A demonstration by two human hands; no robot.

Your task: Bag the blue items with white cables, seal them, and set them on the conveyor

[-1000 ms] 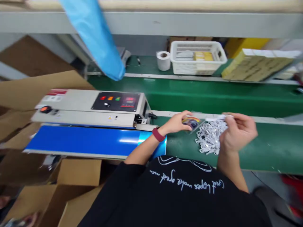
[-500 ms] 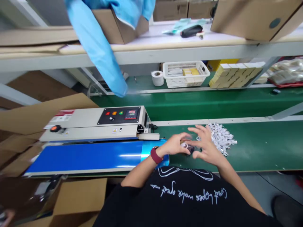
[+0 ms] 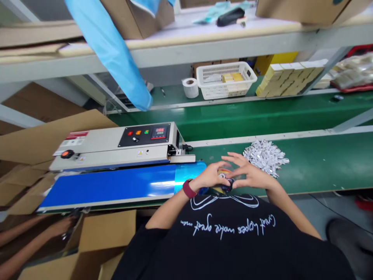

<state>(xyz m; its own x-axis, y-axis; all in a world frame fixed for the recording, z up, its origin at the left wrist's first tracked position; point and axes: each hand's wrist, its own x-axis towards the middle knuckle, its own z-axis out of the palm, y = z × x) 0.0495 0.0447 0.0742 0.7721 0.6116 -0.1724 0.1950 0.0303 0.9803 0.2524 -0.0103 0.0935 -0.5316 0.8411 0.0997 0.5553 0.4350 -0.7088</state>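
Between my hands, close to my shirt, is a small dark packet with yellow and red print; a pale round spot shows on it. My left hand, with a dark red band at the wrist, grips its left side between thumb and fingers. Curved over its right side, my right hand has thumb and fingertips at the packet's edge. Fingers cover much of the packet, so its exact kind is unclear. Just beyond my right hand lies a pile of small white-and-silver pieces on the green bench.
A sealing machine with a blue conveyor belt stands left. Behind are a white basket, a paper roll and stacked cards. A blue sleeve hangs overhead. Another person's hands reach in at lower left.
Both hands have come slightly closer to my body with the packet, and more of its print shows. My right fingers have closed in on it. Another person's arms have appeared at lower left.
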